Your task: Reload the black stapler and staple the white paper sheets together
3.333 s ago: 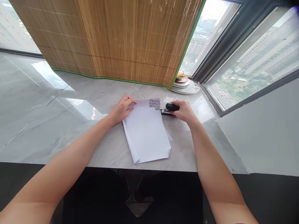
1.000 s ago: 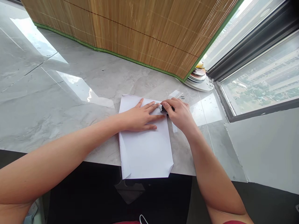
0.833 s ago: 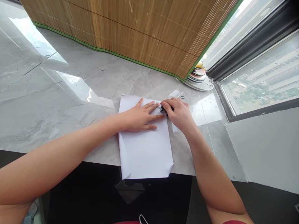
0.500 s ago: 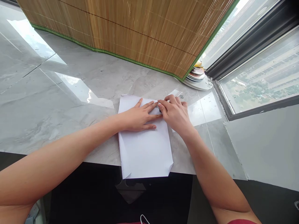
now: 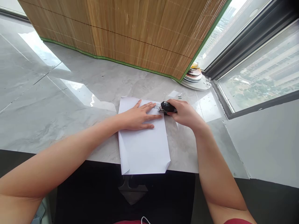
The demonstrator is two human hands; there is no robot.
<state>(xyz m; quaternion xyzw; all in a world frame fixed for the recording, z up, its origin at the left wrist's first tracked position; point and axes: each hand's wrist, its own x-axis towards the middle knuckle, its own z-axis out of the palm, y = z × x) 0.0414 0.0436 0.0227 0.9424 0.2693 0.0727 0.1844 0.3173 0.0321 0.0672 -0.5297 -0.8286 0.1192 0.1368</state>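
Note:
White paper sheets [image 5: 144, 149] lie on the grey marbled counter, their near edge hanging a little past its front. My left hand [image 5: 140, 117] rests flat on the upper part of the paper with its fingers spread. A black stapler [image 5: 168, 106] is in my right hand [image 5: 184, 112], fingers wrapped around its body. Its metal nose is at the paper's upper right edge, close to my left fingertips. A small patch of dark print or marks [image 5: 157, 106] shows on the paper beside the stapler; what it is exactly, I cannot tell.
A bamboo blind [image 5: 121, 34] with green edging hangs over the back of the counter [image 5: 93, 84]. A stack of plates [image 5: 195, 77] stands in the far right corner by the window [image 5: 263, 62]. Small bits [image 5: 179, 97] lie beyond my right hand.
My right hand has drawn back to the right from the paper's edge, and the stapler in it now shows. My left hand stays flat on the paper.

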